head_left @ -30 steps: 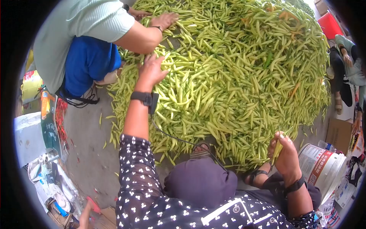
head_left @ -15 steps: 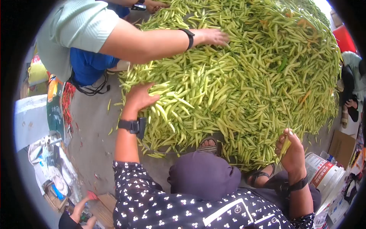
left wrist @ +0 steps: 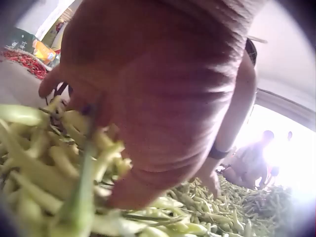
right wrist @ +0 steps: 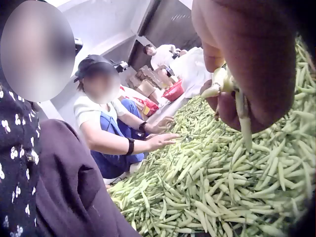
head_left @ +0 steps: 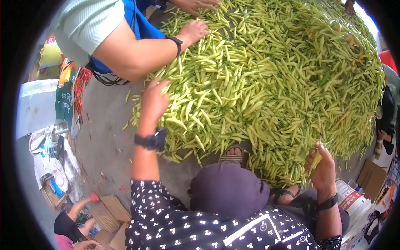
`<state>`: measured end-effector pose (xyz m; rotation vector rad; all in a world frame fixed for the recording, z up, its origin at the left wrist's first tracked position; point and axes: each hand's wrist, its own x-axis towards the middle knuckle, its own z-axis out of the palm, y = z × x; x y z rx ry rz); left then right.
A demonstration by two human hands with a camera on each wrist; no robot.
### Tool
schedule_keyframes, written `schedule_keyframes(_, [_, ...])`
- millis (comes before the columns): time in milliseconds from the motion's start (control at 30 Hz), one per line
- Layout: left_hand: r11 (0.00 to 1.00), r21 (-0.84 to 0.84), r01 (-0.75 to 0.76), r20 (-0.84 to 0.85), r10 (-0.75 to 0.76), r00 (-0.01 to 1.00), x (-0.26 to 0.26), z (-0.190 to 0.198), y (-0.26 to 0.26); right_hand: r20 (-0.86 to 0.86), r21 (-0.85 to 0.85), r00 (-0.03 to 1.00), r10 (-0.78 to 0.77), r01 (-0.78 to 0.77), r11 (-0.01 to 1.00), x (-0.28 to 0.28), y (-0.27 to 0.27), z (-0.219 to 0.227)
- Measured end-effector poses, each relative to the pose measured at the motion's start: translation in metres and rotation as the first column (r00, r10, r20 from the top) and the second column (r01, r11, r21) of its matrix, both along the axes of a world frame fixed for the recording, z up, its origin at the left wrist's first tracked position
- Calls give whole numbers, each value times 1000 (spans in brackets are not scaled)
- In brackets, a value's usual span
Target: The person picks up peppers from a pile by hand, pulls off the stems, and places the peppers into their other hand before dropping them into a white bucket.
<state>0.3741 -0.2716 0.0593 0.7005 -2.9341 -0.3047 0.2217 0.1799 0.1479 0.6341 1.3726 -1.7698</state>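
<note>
Over peppers (head_left: pixel 233 96), left hand (head_left: pixel 155 102); palm (left wrist: pixel 153 108) shows only from left wrist.

**A pale room with a red basket and a bright light**

In the right wrist view, brown boxes (right wrist: pixel 147 88) sit just beside the red basket (right wrist: pixel 174 92). A big white cloth (right wrist: pixel 193 71) is on its other side. Behind and above the basket are a pale wall (right wrist: pixel 111 27) and a long dark beam (right wrist: pixel 141 32). The head view shows a grey floor (head_left: pixel 100 141) with little red bits. Very bright white light (left wrist: pixel 284 131) shines in the left wrist view; I can't tell where that is from the basket.
</note>
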Motion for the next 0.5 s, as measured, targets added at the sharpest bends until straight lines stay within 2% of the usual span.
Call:
schedule_keyframes(33, [994,35,103,-131,-98,987,-25,-9,6,8,11,1000,13,-13,1000,-1,-2,0])
schedule_keyframes(100, [970,174,169,-135,-146,980,-79,-22,20,-3,-5,999,35,-35,999,-1,-9,0])
schedule_keyframes(167, [983,11,185,-157,-181,971,-120,-39,28,-13,-15,998,56,-56,998,-1,-14,3])
schedule_keyframes(200, [983,13,184,-163,-180,970,-135,-52,24,-9,-29,998,54,-55,998,-2,-16,4])
schedule_keyframes(233, [983,-48,179,-20,-180,984,-147,-67,20,-2,-43,999,52,-52,998,-2,-17,5])
schedule_keyframes(267, [977,-109,181,126,-167,978,-152,-79,18,-7,-43,998,58,-59,997,-2,-17,5])
schedule_keyframes(400, [991,-59,119,96,-113,989,-143,-89,21,5,1,999,46,-46,999,-1,-14,2])
schedule_keyframes(467, [992,98,79,63,-86,994,-119,-83,37,7,8,999,53,-53,999,1,-12,-4])
schedule_keyframes(500, [972,234,19,61,-35,998,-107,-66,51,6,3,998,57,-57,998,1,-13,-5])
